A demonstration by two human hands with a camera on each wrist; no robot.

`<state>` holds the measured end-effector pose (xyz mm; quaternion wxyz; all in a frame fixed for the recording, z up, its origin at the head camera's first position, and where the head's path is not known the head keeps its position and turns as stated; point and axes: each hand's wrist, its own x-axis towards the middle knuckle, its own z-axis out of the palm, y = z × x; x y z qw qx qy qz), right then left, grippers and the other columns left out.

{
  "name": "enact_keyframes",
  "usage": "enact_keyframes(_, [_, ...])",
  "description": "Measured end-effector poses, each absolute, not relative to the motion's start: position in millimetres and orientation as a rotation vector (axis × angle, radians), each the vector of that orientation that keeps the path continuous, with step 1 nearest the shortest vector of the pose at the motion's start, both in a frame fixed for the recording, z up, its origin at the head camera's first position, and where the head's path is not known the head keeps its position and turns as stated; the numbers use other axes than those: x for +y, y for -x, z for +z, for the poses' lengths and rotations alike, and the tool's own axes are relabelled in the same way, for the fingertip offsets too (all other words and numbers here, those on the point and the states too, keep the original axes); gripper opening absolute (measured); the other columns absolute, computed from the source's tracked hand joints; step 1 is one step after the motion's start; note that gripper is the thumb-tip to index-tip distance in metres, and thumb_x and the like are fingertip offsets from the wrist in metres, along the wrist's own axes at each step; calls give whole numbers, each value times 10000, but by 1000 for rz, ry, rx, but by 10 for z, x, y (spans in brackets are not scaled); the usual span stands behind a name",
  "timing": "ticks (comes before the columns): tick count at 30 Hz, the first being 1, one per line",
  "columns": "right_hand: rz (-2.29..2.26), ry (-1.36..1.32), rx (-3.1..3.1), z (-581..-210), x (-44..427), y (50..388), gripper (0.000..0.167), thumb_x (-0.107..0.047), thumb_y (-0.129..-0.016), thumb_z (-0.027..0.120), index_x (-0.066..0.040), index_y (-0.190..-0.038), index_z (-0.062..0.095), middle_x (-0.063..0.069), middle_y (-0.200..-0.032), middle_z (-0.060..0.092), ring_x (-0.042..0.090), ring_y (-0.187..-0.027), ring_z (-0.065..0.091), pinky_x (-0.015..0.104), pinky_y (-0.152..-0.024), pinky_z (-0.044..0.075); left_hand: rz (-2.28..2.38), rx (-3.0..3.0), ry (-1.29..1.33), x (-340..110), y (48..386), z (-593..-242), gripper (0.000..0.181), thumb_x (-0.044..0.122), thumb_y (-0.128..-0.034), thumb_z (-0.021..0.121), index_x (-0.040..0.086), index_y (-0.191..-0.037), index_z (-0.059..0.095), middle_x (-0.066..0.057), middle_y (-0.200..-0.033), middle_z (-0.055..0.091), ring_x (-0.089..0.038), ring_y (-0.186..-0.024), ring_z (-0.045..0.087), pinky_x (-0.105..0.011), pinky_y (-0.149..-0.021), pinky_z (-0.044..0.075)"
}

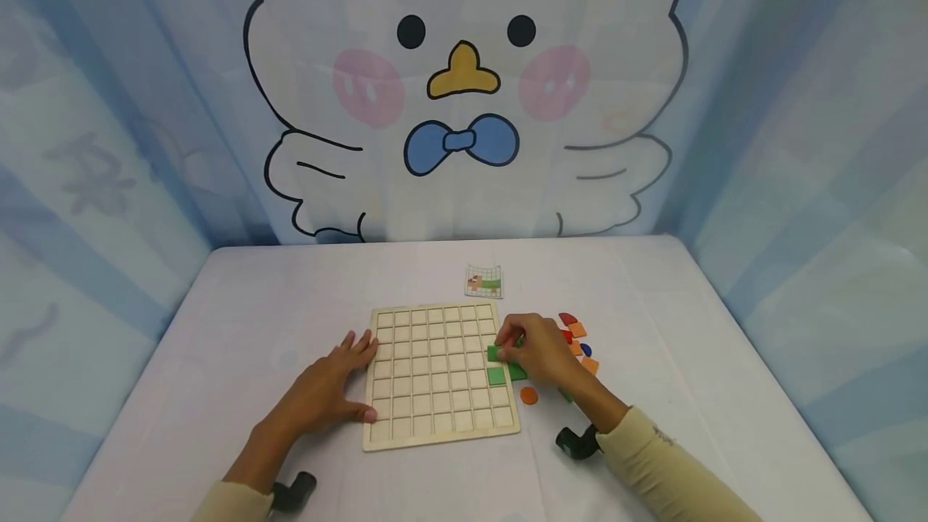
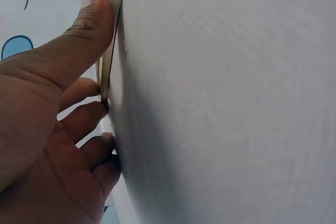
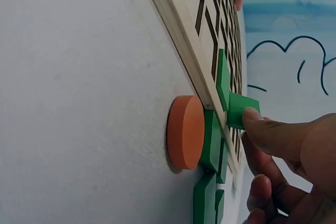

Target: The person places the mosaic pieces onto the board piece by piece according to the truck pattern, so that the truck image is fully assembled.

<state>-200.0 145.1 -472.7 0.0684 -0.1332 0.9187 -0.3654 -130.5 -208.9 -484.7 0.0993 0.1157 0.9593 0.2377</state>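
A wooden grid board [image 1: 431, 385] lies on the white table. My left hand [image 1: 329, 385] rests at its left side, fingers spread, with the thumb and fingertips touching the edge. At the board's right edge, my right hand [image 1: 540, 351] pinches a green square tile [image 3: 242, 109] between thumb and fingers. The held tile is tilted above the grid's right column. Another green tile [image 1: 496, 377] lies on the board in that column. Beside the board are more green tiles [image 3: 211, 140], partly hidden under the right hand in the head view, and an orange round piece [image 1: 528, 395].
Behind the board lies a small picture card [image 1: 483, 282] with a gridded pattern. Right of my right hand are loose red pieces [image 1: 568, 318], orange pieces [image 1: 590, 365] and a blue piece [image 1: 586, 350]. A printed curtain [image 1: 464, 200] stands behind the table.
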Motion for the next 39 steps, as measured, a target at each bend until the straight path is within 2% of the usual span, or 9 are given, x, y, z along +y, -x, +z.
enact_keyframes(15, [-961, 407, 2766, -4748, 1388, 1992, 174, -119, -876, 878, -214, -865, 733, -76, -775, 638, 112, -808, 577, 302, -787, 460, 730, 2830, -348, -2086, 1304, -4853, 1205, 450, -659, 969, 98, -1648, 377, -124, -1745, 276, -444, -1629, 219, -717, -1236, 307])
enact_keyframes(25, [-1003, 383, 2773, -4706, 1460, 2047, 153, -144, -879, 881, -215, -907, 748, -74, -818, 672, 127, -821, 597, 303, -764, 482, 715, 2831, -336, -2088, 1302, -4848, 1212, 446, -656, 971, 103, -1652, 370, -112, -1749, 272, -440, -1631, 216, -714, -1241, 301])
enact_keyframes(30, [-983, 341, 2826, -4674, 1593, 2095, 149, -116, -887, 865, -188, -979, 772, -57, -868, 695, 134, -844, 598, 307, -767, 483, 712, 2828, -331, -2088, 1306, -4843, 1214, 437, -657, 971, 109, -1655, 363, -108, -1751, 267, -438, -1632, 214, -709, -1244, 299])
enact_keyframes(35, [-954, 284, 2848, -4642, 1721, 2140, 190, -83, -885, 856, -169, -1038, 784, -6, -953, 731, 164, -803, 577, 307, -735, 470, 720, 2834, -350, -2094, 1298, -4837, 1207, 446, -657, 969, 105, -1651, 376, -113, -1749, 276, -443, -1629, 224, -712, -1232, 319])
enact_keyframes(39, [-900, 257, 2863, -4682, 1801, 2162, 208, -77, -887, 848, -178, -1059, 791, 23, -1010, 738, 184, -857, 605, 353, -787, 512, 730, 2834, -360, -2100, 1292, -4842, 1204, 456, -656, 967, 104, -1648, 384, -117, -1747, 283, -446, -1626, 233, -712, -1223, 332])
